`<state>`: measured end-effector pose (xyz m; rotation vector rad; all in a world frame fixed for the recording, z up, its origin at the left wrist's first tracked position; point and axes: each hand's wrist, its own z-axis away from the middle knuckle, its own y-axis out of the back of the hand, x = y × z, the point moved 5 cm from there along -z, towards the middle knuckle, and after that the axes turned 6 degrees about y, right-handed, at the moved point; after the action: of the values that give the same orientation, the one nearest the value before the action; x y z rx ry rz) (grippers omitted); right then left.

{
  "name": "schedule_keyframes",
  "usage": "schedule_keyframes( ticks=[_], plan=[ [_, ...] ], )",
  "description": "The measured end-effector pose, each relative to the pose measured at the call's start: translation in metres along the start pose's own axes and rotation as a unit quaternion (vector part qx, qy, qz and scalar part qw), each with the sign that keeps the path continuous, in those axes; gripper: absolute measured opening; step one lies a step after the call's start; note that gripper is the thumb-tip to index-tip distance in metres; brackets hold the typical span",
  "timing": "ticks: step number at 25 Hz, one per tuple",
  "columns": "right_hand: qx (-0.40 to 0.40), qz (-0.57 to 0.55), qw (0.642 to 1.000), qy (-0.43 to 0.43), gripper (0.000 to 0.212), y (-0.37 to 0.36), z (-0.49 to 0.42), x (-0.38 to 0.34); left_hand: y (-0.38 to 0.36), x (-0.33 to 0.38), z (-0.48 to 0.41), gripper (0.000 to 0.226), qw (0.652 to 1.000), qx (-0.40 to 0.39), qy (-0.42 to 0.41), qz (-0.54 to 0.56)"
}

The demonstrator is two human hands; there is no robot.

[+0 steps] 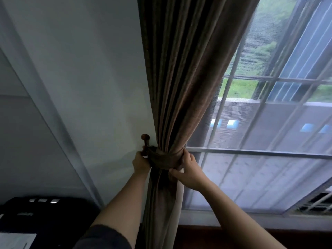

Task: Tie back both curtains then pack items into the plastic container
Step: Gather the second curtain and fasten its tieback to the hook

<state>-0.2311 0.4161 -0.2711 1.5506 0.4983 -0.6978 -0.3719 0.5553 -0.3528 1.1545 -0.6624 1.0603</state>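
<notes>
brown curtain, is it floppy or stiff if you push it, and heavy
Likely floppy: the brown curtain falls in soft folds and cinches narrow under the tieback. Probably fairly heavy for cloth: its pleats hang dense and opaque.

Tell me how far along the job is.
Done: the brown pleated curtain is gathered with the brown fabric tieback band wrapped round it. In hand: the left hand holds the band's end at the dark wooden wall hook; the right hand grips the band. Left: the second curtain and the packing, neither in view.
</notes>
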Motion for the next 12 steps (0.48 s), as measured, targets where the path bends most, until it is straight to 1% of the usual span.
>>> schedule_keyframes(
  ticks=[2,3,4,5,7,8,10,12],
  plan=[
    [-0.012,0.016,1.000,0.000,0.082,0.006,0.004,0.009,-0.005,-0.007,-0.008,0.021,0.997,-0.032,0.013,-0.062],
    [-0.017,0.024,1.000,-0.004,0.078,0.008,0.007,0.015,-0.005,-0.010,-0.011,0.024,0.997,-0.043,0.007,-0.067],
    [-0.026,0.031,0.999,-0.009,0.074,0.009,0.009,0.020,-0.006,-0.013,-0.011,0.024,0.997,-0.073,0.007,-0.017],
    [-0.037,0.035,0.999,-0.012,0.069,0.006,0.012,0.024,-0.005,-0.017,-0.007,0.025,0.991,-0.111,0.009,0.070],
    [-0.057,0.022,0.998,-0.009,0.062,-0.004,0.015,0.024,0.000,-0.019,0.007,0.031,0.957,-0.176,0.030,0.230],
    [-0.062,0.004,0.998,-0.006,0.060,-0.010,0.015,0.023,0.002,-0.018,0.012,0.031,0.938,-0.195,0.040,0.285],
    [-0.061,-0.030,0.998,-0.007,0.059,-0.019,0.012,0.020,0.006,-0.013,0.016,0.028,0.911,-0.205,0.052,0.353],
    [-0.056,-0.039,0.998,-0.014,0.056,-0.022,0.007,0.019,0.011,-0.008,0.016,0.025,0.903,-0.211,0.044,0.372]
  ],
)
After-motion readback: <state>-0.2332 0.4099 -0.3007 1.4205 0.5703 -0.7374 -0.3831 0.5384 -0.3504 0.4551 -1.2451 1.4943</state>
